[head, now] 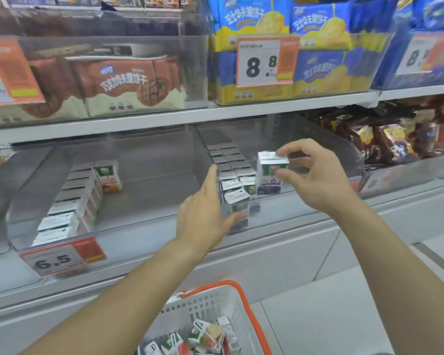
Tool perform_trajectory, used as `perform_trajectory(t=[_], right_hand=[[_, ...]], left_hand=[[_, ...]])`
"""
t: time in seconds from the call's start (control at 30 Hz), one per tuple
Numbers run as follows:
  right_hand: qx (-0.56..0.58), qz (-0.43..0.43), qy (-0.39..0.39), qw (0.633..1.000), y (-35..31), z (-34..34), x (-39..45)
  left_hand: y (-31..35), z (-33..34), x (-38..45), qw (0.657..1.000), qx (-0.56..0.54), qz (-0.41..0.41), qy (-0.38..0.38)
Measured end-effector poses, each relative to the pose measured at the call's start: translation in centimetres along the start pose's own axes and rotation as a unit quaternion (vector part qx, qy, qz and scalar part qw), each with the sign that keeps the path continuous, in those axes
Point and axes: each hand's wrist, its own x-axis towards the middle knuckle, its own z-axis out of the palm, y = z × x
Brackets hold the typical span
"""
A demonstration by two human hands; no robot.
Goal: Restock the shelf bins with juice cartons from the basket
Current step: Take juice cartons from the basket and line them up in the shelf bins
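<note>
The right hand (318, 175) pinches a small juice carton (269, 175) with a purple fruit picture. The thumb is on its side and the fingers (290, 149) curl over its top. The carton is upright, inside the clear middle bin (338, 149) on the lower shelf, just to the right of two rows of the same purple cartons (235, 180). Those rows run from the front of the bin to the back.

The left hand (203, 216) is at the front of the same bin. Its fingers are straight and spread apart, with the pointer finger sticking up. The thumb touches the clear front wall next to the front carton. It holds nothing.

To the left is another clear bin (18, 201). It has one long row of orange cartons (69, 203) along its left side, and one more orange carton (108, 175) stands alone beside the row, near the back. A price tag (62, 256) on its front says 6.5.

At the bottom, a white basket (215, 306) with an orange handle holds a loose pile of juice cartons (205, 339) lying every which way.

The shelf above has a bin of brown biscuit packs (123, 85) and a bin of blue and yellow biscuit packs (318, 70) with an 8.8 tag. To the right of the middle bin are dark shiny snack bags (374, 139).
</note>
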Motion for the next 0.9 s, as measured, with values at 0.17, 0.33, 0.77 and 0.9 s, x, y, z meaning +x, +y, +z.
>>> perform_trajectory(t=[0.17,0.33,0.77,0.9], right_hand=[[-0.056,-0.014,-0.028,0.998,0.5,0.6,1.1],[-0.117,0.028,-0.121,0.985,1.4,2.1,1.6],[-0.267,0.077,-0.208,0.938,0.5,2.4,1.6],[-0.31,0.027,-0.151,0.938,0.0,2.7,0.4]], left_hand=[[-0.1,0.3,-0.3,0.996,0.081,-0.002,0.026],[0.0,0.3,-0.7,0.996,0.09,-0.002,0.027],[-1.0,0.2,-0.8,0.996,0.071,0.057,-0.002],[-0.9,-0.7,-2.2,0.987,-0.077,0.118,0.074]])
